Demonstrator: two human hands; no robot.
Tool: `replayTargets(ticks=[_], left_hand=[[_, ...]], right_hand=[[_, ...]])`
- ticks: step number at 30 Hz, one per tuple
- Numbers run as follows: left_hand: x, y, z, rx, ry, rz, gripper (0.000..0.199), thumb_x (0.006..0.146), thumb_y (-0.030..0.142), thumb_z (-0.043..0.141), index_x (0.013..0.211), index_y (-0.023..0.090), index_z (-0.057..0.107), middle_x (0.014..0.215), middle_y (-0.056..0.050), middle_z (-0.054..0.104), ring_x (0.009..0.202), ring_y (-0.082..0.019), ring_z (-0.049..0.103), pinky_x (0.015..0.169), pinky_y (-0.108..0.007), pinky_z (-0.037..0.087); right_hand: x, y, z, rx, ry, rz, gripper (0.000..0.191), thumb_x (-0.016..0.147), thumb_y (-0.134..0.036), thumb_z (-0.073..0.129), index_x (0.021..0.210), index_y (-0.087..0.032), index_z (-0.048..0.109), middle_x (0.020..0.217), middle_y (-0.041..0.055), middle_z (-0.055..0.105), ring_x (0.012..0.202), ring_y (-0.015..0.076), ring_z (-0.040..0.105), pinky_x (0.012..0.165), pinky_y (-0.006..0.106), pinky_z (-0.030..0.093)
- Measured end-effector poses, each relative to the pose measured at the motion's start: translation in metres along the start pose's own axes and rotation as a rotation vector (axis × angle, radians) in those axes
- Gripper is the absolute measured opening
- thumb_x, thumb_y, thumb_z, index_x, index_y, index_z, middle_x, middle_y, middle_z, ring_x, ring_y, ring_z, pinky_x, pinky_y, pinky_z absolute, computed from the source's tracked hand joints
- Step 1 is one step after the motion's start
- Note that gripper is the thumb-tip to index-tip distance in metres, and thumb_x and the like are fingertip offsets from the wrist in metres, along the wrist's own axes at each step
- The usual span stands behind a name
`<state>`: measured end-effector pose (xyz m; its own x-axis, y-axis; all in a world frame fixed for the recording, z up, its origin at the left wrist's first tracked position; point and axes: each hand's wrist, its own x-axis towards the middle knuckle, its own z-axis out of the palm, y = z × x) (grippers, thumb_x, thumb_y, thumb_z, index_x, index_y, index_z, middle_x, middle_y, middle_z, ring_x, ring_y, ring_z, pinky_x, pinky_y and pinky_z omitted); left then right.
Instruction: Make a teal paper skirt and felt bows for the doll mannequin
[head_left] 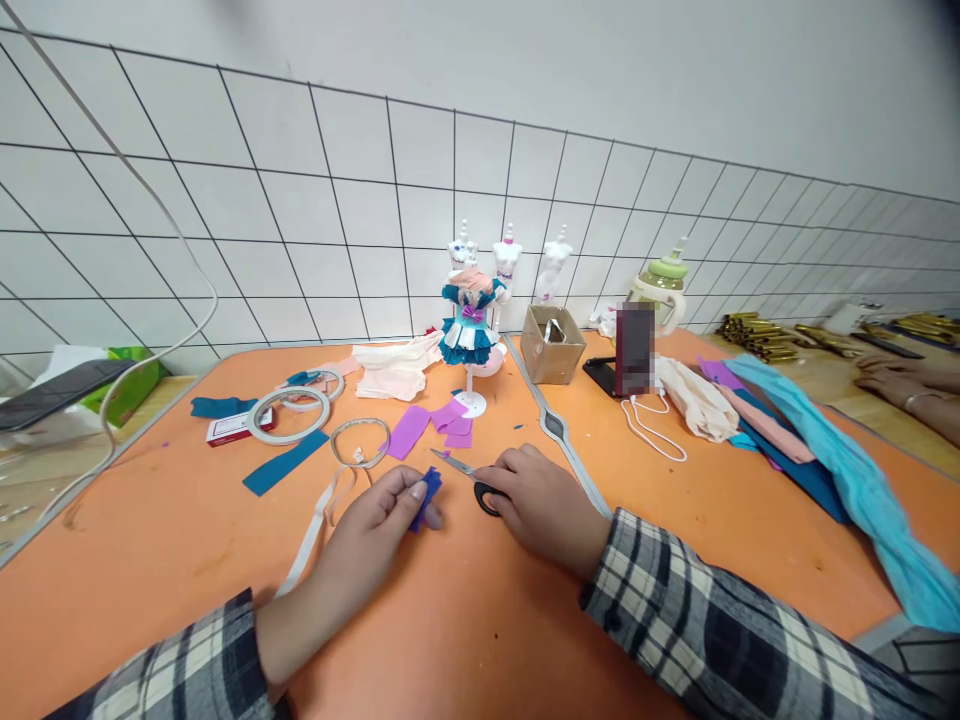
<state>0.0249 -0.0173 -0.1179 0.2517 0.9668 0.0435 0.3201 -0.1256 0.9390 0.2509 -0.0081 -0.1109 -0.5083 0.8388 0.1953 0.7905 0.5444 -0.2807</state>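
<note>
Head view. Blue cloth (426, 497), a small folded or bunched piece, is up over the orange table (457, 630), in the left hand (384, 510). Scissors (459, 465) just right of it, blades aimed left and away from the body, under the right hand (541, 500).

Step in hand reads as cloth work with blades close by. To do it well, I'd say: pinch near the edge being worked, layers flat and aligned, fingertips well back from the blades; bring blade to cloth, short strokes, cloth lightly taut. Looks thin; likely to slip or skew if squeezed crooked. Purple scraps (409, 432) lie near the blade tip; best left out of the bite.

Left hand: thumb and forefinger closed in a pinch on the cloth; other fingers partly hidden. Right hand: fingers curled over the handles, nearly closed, one black ring showing. Cannot tell whether the scissors are lifted or resting.
</note>
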Motion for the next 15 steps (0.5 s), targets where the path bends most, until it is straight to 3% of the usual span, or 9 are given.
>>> replayTargets(ticks=[3,6,9,12,15], left_hand=[[0.003,-0.003,-0.003,-0.060,0.058,-0.021,0.031,0.095,0.045,0.046,0.075,0.022,0.053,0.066,0.002,0.054,0.070,-0.017,0.054,0.073,-0.030,0.043],[0.005,-0.005,-0.003,-0.175,0.094,-0.040,0.028,0.093,0.044,0.049,0.075,0.022,0.052,0.063,0.003,0.049,0.066,-0.016,0.052,0.071,-0.030,0.042],[0.007,-0.006,-0.005,-0.275,0.145,-0.054,0.026,0.092,0.043,0.051,0.077,0.022,0.055,0.062,0.003,0.048,0.062,-0.016,0.050,0.066,-0.029,0.042],[0.009,-0.012,-0.010,-0.242,0.226,-0.050,0.028,0.093,0.046,0.049,0.080,0.022,0.055,0.063,0.003,0.049,0.064,-0.017,0.049,0.065,-0.029,0.040],[0.011,-0.018,-0.014,-0.123,0.272,-0.042,0.029,0.096,0.047,0.046,0.080,0.023,0.053,0.065,0.004,0.049,0.066,-0.016,0.047,0.069,-0.029,0.038]], right_hand=[[-0.003,0.004,0.000,-0.150,-0.097,0.061,0.032,0.093,-0.025,0.056,0.125,-0.022,0.058,0.102,0.0082,0.063,0.096,0.0246,0.058,0.068,0.031,0.041],[-0.008,0.002,0.001,-0.264,-0.173,0.148,0.052,0.089,-0.018,0.058,0.139,-0.019,0.043,0.107,0.0107,0.063,0.082,0.0229,0.063,0.056,0.030,0.038],[-0.008,0.000,-0.002,-0.287,-0.254,0.212,0.033,0.088,-0.017,0.054,0.121,-0.020,0.053,0.101,0.0096,0.063,0.068,0.0207,0.065,0.049,0.029,0.031],[-0.005,-0.001,-0.004,-0.205,-0.246,0.285,0.015,0.088,-0.021,0.052,0.103,-0.021,0.055,0.091,0.0075,0.065,0.066,0.0207,0.064,0.050,0.028,0.028],[-0.002,0.000,-0.005,0.084,-0.160,0.290,0.029,0.084,-0.017,0.054,0.112,-0.021,0.049,0.088,0.0037,0.066,0.069,0.0179,0.062,0.054,0.025,0.031]])
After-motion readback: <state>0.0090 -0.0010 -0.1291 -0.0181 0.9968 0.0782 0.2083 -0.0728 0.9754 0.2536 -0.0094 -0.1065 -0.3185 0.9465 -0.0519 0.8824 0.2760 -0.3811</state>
